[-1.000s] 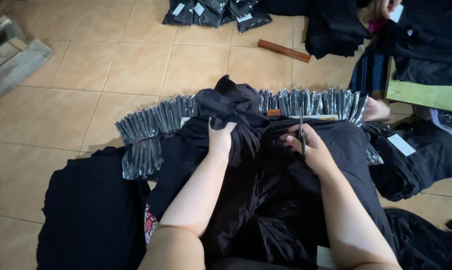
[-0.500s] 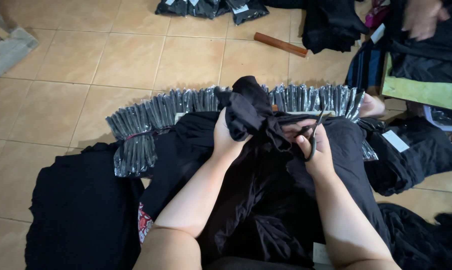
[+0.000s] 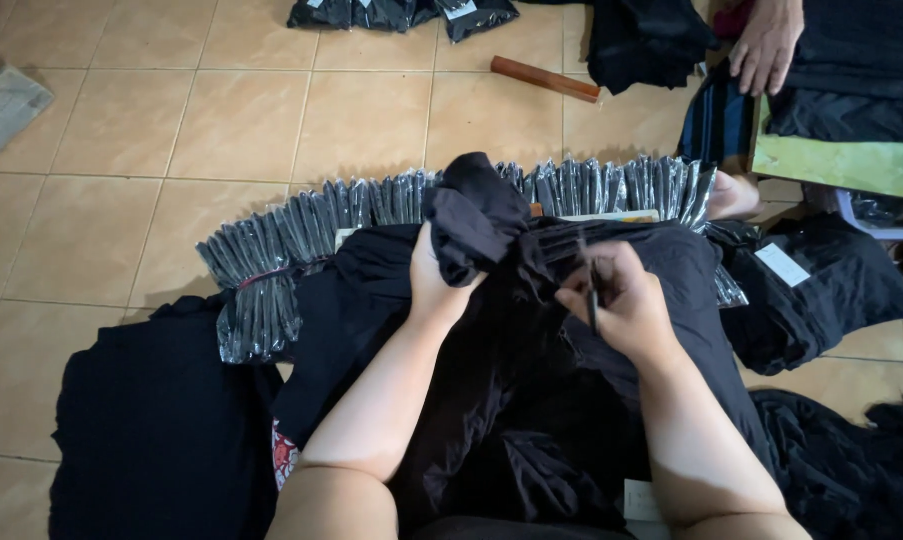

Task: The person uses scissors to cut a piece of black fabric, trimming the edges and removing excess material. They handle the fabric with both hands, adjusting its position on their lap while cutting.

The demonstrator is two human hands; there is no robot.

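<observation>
A black garment lies across my lap and the floor in front of me. My left hand grips a bunched-up part of it and lifts that part up. My right hand holds small dark scissors against the stretched cloth just right of the bunch. Both forearms rest over the black cloth.
A fanned row of clear plastic bags curves across the tiled floor beyond my hands. Black garments lie at the left and right. A wooden stick lies farther off. Another person's hand rests on dark clothes at top right.
My left hand has gathered the cloth and raised it into a bunch. My right hand with the scissors has moved in close to that bunch.
</observation>
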